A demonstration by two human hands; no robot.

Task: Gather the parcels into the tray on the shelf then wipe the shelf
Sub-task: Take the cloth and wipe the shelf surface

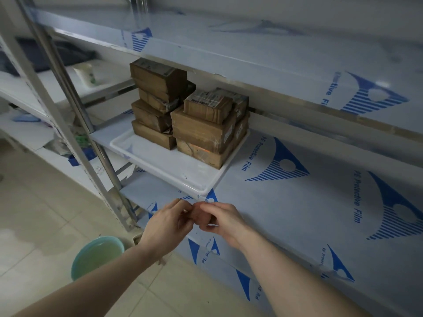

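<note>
On the tiled floor (45, 202) at near left stands a teal basin (97, 256) holding pale liquid, just beside the foot of the metal shelf posts (68, 124). Beyond the posts, at far left, another rack carries a white cup (86, 74) and a dark bundle of cloth (45, 54).

The left hand (168, 221) and right hand (219, 219) meet in front of the middle shelf's (309, 213) near edge, fingers curled inward and fingertips touching one another; whether they pinch anything small between them cannot be told.

Just beyond the hands sits the white tray (160, 165), rectangular, its long axis running from near right to far left, one rounded corner pointing toward the hands. The parcels (190, 115), brown cardboard boxes with labels, are all in the tray, stacked in two piles at its far end: a taller left pile of about four, slightly askew, and a lower, wider right pile with a small labelled box on top. The near half of the tray is bare.

The shelf is covered in pale film printed with blue fan-shaped logos and the words "PE Protective Film"; it stretches to the right. An upper shelf (251, 46) with the same film hangs over the parcels.
</note>
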